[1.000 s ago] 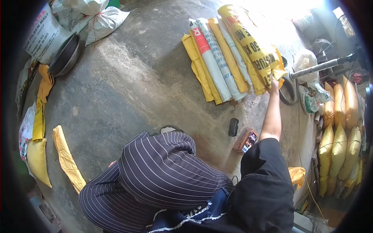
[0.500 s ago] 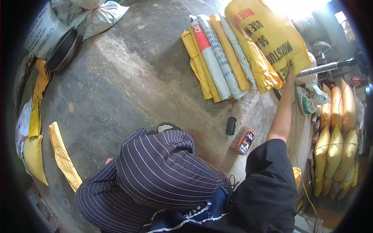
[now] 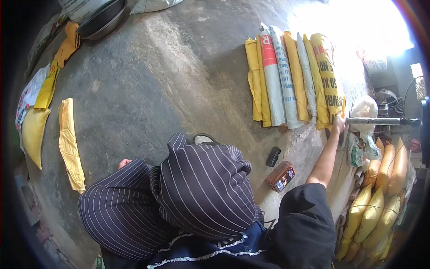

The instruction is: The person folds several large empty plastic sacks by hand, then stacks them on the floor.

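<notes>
Head view: the person squats on the concrete floor [image 3: 148, 89], striped knees [image 3: 206, 188] filling the lower middle. The right hand [image 3: 339, 123] is stretched forward and to the right, at the near end of the yellow printed sack [image 3: 326, 74]. Its fingers look curled shut on that sack's near corner, though the hand is small here and the firmness of the hold cannot be judged.

The sack lies folded long and narrow, its long axis running straight away from the hand, as the rightmost in a row of folded sacks [image 3: 286, 76] laid side by side and touching. The fingers sit at its near right corner, just beside a metal pipe [image 3: 374, 120].

The left hand cannot be made out – the right is the only one at the row. Nearer the knees lie a small black object [image 3: 273, 156] and a brick-like box [image 3: 281, 176], apart from the sacks.
</notes>
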`<state>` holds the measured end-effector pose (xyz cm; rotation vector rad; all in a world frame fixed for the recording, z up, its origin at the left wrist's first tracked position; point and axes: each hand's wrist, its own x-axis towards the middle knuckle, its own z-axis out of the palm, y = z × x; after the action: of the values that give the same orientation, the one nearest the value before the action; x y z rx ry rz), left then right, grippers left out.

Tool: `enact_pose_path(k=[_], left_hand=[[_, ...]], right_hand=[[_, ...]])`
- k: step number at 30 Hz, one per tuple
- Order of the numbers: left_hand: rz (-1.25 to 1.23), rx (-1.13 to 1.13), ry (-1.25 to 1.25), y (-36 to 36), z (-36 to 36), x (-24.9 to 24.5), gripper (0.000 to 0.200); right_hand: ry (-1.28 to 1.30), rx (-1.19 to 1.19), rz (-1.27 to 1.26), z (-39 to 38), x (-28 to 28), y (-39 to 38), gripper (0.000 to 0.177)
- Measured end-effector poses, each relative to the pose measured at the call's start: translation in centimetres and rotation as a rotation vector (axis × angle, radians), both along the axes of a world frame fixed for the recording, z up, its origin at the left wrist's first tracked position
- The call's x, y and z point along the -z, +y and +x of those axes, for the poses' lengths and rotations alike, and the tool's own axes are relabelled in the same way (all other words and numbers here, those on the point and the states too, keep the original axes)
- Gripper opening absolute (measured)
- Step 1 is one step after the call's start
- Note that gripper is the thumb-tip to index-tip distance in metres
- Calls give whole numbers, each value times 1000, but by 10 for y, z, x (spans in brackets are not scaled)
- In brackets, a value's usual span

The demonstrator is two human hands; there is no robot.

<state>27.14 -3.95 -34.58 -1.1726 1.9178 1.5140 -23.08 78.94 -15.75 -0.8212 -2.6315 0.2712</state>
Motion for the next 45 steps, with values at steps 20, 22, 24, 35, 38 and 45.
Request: enact_pose_path(k=[20,22,24,35,38,45], left_hand=[[-218,543,-118,3,-38,-54,31],[-245,570,-133,-3,-42,-67,30],[-309,579,-137,-13,-47,-83,30],[-705,1010,92,-71,-261,-237,15],[-731,1061,424,-17,-345,-262,19],[-319,786,428,186,-417,-179,26]], right_hand=[[-557,-236,224,4,26,-141,121],[-523,-327,139,-4,36,-136,125],[-547,-331,146,-11,41,-129,126],[-618,-271,211,5,43,-193,126],[-660,-353,216,-6,66,-187,129],[-725,-333,305,-16,83,-193,130]])
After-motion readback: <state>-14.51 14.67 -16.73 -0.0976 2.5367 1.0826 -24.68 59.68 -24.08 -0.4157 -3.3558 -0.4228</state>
